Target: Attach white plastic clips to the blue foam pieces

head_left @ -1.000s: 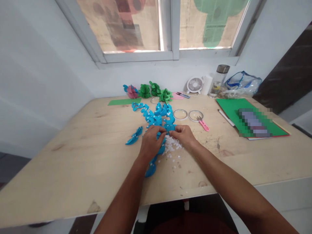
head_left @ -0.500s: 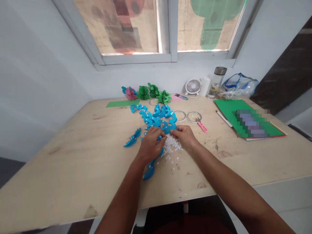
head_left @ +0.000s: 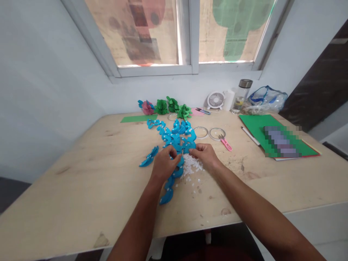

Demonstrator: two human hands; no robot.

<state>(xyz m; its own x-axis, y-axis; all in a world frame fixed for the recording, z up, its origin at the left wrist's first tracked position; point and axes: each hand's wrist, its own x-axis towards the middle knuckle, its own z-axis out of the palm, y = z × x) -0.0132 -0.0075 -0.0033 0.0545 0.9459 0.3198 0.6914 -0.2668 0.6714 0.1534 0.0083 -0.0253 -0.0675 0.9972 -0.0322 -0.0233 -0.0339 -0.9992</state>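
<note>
Both my hands rest on a wooden table [head_left: 81, 188] over a spread of blue cut paper shapes [head_left: 176, 136]. My left hand [head_left: 163, 165] is closed, its fingers pinching a blue paper piece [head_left: 178, 171] that trails toward me. My right hand [head_left: 205, 156] is closed too, its fingertips pinched at the edge of the blue shapes; what it grips is too small to name. A heap of small white paper scraps [head_left: 191, 165] lies between and below the hands. Another blue piece [head_left: 149, 156] lies apart to the left.
At the back stand green and pink paper flowers [head_left: 168, 106], a small white fan [head_left: 215, 100], a bottle [head_left: 241, 95] and a clear bag [head_left: 268, 99]. Tape rings [head_left: 201, 132], pink snips [head_left: 225, 143], a pen [head_left: 247, 134] and green card sheets [head_left: 258, 125] lie right.
My left hand has drawn back slightly toward me and away from the right hand. The view has shifted a little; the rest of the table is unchanged.
</note>
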